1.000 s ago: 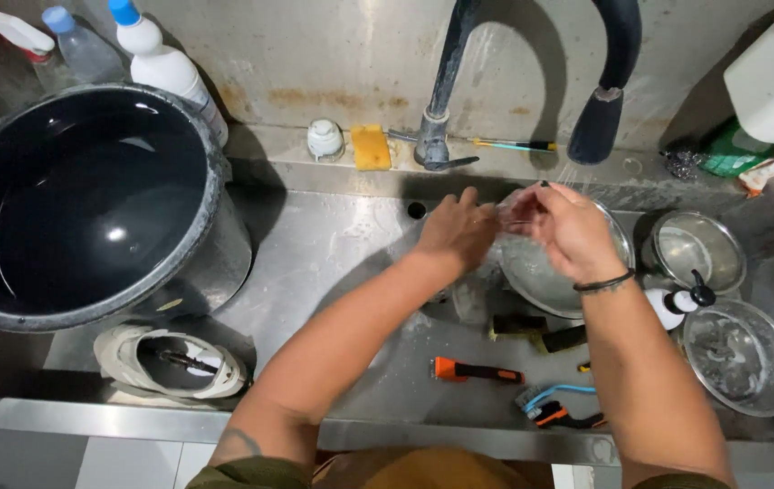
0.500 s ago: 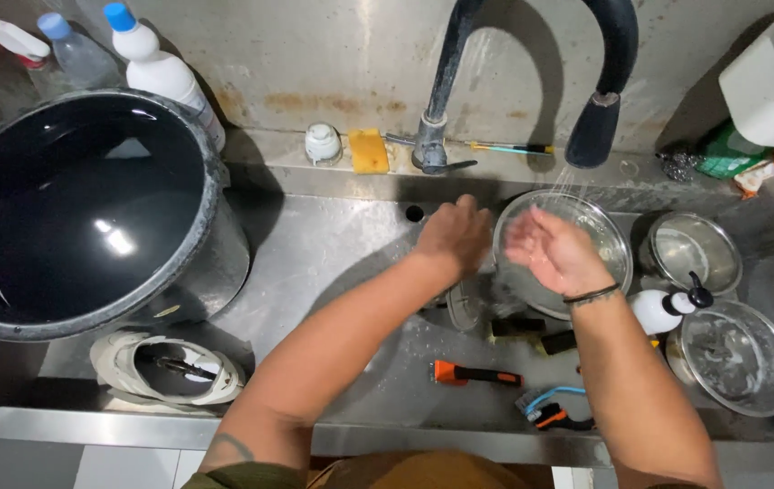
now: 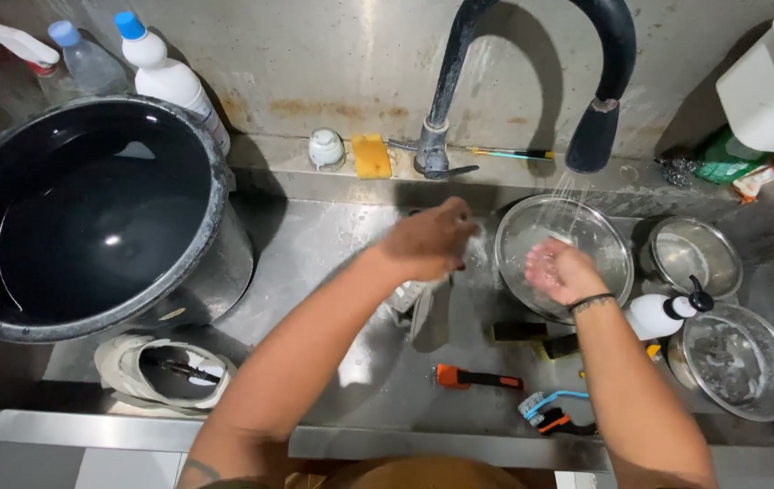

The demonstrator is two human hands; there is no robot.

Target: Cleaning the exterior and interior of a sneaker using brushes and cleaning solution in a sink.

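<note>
A right hand (image 3: 561,270), fingers curled loosely and cupped, catches water over a steel bowl (image 3: 604,237) in the sink (image 3: 333,235) (tap (image 3: 593,136) running above). The left hand (image 3: 428,243) hovers beside it, grip unclear, above a pale blurred object (image 3: 414,299).

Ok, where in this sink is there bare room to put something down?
Bare steel lies between the black bucket and the left hand, running forward to the orange-handled tool. The right side is crowded: three steel bowls, a pump bottle and brushes sit close around the right hand.
</note>
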